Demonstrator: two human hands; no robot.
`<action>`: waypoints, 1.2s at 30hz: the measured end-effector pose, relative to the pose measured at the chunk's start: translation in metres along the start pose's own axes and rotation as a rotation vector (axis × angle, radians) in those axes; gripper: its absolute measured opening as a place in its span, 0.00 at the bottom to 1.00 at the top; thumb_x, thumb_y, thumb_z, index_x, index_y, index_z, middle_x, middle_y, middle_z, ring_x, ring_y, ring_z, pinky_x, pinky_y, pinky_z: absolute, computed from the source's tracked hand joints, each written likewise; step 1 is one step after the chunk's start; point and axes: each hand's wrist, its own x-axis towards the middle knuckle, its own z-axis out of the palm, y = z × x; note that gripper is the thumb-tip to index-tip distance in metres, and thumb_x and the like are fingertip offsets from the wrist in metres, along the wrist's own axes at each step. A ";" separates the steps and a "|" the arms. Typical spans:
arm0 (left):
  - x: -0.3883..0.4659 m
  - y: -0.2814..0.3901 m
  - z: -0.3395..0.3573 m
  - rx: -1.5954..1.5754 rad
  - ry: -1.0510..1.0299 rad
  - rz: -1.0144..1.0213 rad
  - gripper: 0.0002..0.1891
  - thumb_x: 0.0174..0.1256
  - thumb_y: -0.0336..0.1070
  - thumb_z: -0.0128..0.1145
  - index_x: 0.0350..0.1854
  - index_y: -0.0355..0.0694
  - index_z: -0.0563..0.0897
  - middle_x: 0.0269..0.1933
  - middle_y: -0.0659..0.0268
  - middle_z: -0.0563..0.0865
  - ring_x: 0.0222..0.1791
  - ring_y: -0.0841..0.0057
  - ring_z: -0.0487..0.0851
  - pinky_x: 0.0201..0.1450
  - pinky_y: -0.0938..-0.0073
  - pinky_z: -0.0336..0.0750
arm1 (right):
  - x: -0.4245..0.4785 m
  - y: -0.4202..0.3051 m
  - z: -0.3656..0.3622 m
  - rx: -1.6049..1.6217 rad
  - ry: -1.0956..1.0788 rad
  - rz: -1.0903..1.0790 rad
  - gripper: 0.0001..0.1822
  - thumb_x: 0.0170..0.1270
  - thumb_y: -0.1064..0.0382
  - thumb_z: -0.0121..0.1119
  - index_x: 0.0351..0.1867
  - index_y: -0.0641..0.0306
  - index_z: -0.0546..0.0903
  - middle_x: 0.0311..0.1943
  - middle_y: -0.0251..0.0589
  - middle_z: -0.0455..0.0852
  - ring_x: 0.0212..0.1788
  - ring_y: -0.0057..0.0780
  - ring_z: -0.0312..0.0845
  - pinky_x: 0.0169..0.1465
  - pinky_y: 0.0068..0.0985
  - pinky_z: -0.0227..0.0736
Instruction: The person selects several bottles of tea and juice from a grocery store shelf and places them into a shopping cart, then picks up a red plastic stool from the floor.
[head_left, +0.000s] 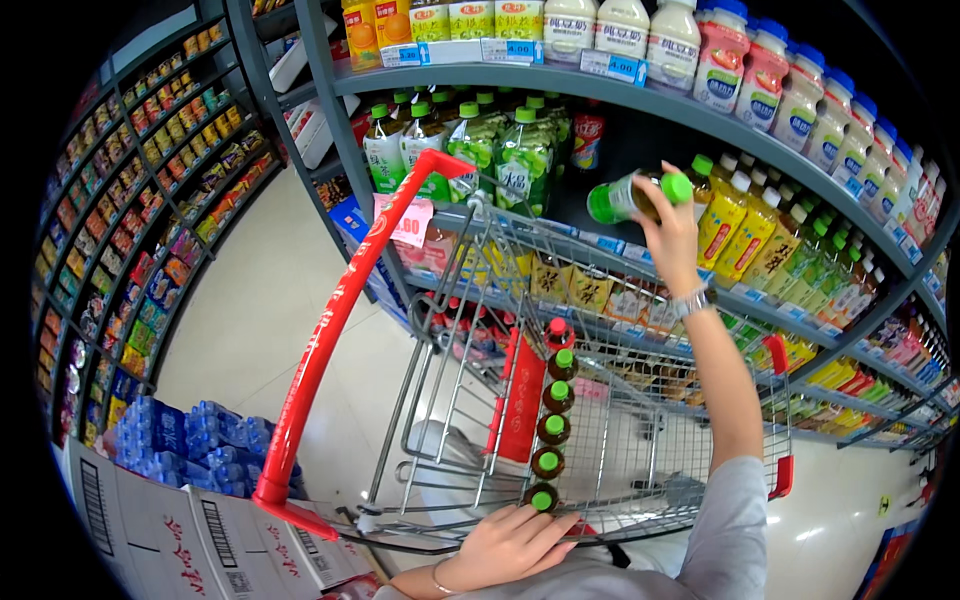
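My right hand (667, 232), a watch on its wrist, grips a tilted plastic drink bottle (616, 201) with a green cap at the shelf (570, 225). Below it, a wire shopping cart (600, 450) stands sideways before me. My left hand (517, 544) lies over the cart's near rim, beside the closest of several green-capped bottles (550, 461) of dark drink. Those bottles stand upright in a row inside the cart, next to a red panel (519, 397). A red-capped bottle (559, 334) stands at the far end of that row.
The cart's red handle (322, 337) is on the left. Green-capped bottles (525, 161) and yellow-labelled bottles (724, 225) flank the gap in the shelf. White bottles (619, 30) line the shelf above. Blue-wrapped bottle packs (180, 439) and cartons (187, 532) sit at lower left.
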 end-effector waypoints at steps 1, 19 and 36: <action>0.001 0.001 0.001 -0.016 0.009 0.002 0.18 0.61 0.43 0.62 0.51 0.40 0.83 0.25 0.71 0.77 0.25 0.78 0.76 0.28 0.78 0.73 | 0.006 0.005 0.007 -0.004 -0.041 0.027 0.33 0.50 0.73 0.68 0.59 0.41 0.77 0.62 0.47 0.71 0.57 0.50 0.74 0.51 0.39 0.77; 0.007 -0.003 -0.004 -0.100 0.049 0.062 0.19 0.61 0.44 0.63 0.51 0.41 0.83 0.26 0.71 0.76 0.27 0.78 0.76 0.30 0.78 0.73 | 0.048 0.041 0.037 -0.547 -0.331 -0.003 0.33 0.39 0.59 0.77 0.54 0.41 0.81 0.45 0.54 0.81 0.63 0.54 0.65 0.74 0.59 0.39; -0.018 -0.013 -0.075 -0.308 0.567 0.466 0.07 0.63 0.41 0.57 0.33 0.45 0.82 0.32 0.68 0.82 0.34 0.75 0.82 0.35 0.71 0.77 | 0.047 0.056 0.034 -0.636 -0.301 0.170 0.25 0.45 0.65 0.66 0.49 0.42 0.84 0.70 0.64 0.57 0.75 0.66 0.40 0.72 0.67 0.29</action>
